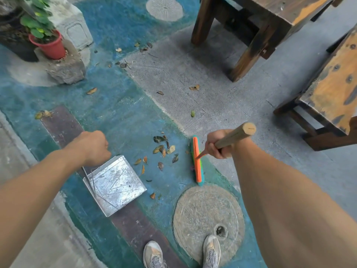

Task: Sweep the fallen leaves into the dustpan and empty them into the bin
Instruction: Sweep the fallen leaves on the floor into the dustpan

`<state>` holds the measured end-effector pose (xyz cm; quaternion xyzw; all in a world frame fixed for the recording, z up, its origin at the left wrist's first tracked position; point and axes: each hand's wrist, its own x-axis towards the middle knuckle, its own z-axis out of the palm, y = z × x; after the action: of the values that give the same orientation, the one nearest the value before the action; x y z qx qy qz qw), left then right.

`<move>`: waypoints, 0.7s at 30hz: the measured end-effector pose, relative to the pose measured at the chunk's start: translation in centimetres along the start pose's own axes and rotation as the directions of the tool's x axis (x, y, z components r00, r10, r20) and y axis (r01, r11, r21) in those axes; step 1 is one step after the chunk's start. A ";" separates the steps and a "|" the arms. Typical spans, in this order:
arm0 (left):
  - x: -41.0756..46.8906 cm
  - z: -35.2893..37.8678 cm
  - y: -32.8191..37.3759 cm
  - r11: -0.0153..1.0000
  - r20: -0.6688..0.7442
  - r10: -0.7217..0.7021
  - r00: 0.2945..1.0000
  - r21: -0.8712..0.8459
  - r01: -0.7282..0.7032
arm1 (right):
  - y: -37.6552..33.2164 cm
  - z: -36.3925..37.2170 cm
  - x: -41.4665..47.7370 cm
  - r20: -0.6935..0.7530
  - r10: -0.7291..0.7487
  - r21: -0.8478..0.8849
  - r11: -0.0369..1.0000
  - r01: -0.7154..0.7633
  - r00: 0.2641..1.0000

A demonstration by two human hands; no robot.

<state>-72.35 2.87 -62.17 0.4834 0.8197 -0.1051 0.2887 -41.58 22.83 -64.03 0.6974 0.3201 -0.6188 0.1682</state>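
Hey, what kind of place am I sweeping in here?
Probably an outdoor courtyard or patio: fallen leaves on painted concrete ground, a potted plant on a rock, and weathered wooden benches.

The ground (123, 117) was worn blue-green paint, with a speckled grey concrete patch (183, 74) toward its far right and a dark maroon strip (61, 122) running from the left edge to the near edge. The dustpan (116, 182) was blotchy silver, scratched with triangular lines. The broom head (198, 161) was orange over green and teal bristles, and the broom handle (233, 136) pale tan. The leaves (164, 149) were brown, tan and dark green. By the far left corner the pot (51, 46) was red. The bench (332, 80) was dark brown, patched orange-yellow.
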 end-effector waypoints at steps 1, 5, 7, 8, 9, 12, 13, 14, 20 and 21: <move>-0.1 0.1 0.1 1.000 0.007 -0.006 1.000 -0.016 0.006 | -0.7 0.0 0.1 0.040 0.010 -0.060 0.998 -0.008 0.999; -1.0 -0.4 -1.0 0.998 -0.013 -0.018 1.000 -0.055 0.018 | -2.7 0.6 -3.8 0.257 0.084 -0.036 0.996 -0.077 0.963; -1.6 -0.6 -2.0 0.997 -0.030 -0.002 1.000 -0.076 0.000 | -2.4 0.2 -5.2 0.217 0.047 -0.003 0.999 -0.047 0.975; -2.0 -0.9 -2.6 0.996 -0.040 0.007 0.999 -0.088 -0.011 | -2.4 -0.1 -5.9 0.192 0.010 0.006 1.000 -0.011 0.981; -2.2 -0.8 -2.9 0.995 -0.038 0.013 0.999 -0.094 -0.017 | -2.1 -0.4 -6.2 0.158 -0.024 -0.002 1.000 0.025 0.987; -3.0 -1.0 -3.7 0.992 -0.043 0.004 0.999 -0.125 -0.009 | -1.6 -1.5 -6.8 0.029 -0.080 -0.156 0.984 0.083 0.996; -3.4 -1.1 -3.8 0.989 -0.042 -0.014 0.999 -0.148 0.008 | -1.6 -1.6 -6.8 -0.010 -0.112 -0.222 0.969 0.107 0.994; -3.8 -1.2 -3.8 0.985 -0.044 -0.036 0.998 -0.167 0.028 | -1.7 -1.6 -6.4 -0.057 -0.167 -0.302 0.943 0.143 0.984; -5.1 0.1 -4.0 0.977 -0.064 -0.144 0.988 -0.166 0.132 | -2.5 -0.3 -1.7 -0.174 -0.498 -0.647 0.708 0.283 0.850; -5.2 0.7 -4.2 0.975 -0.072 -0.169 0.983 -0.157 0.156 | -3.1 -0.3 -0.6 -0.184 -0.508 -0.667 0.694 0.273 0.841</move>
<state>-73.79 -3.39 -60.24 0.3955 0.8737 -0.0457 0.2797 -43.39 25.17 -62.84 0.6167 0.6719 -0.3647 0.1877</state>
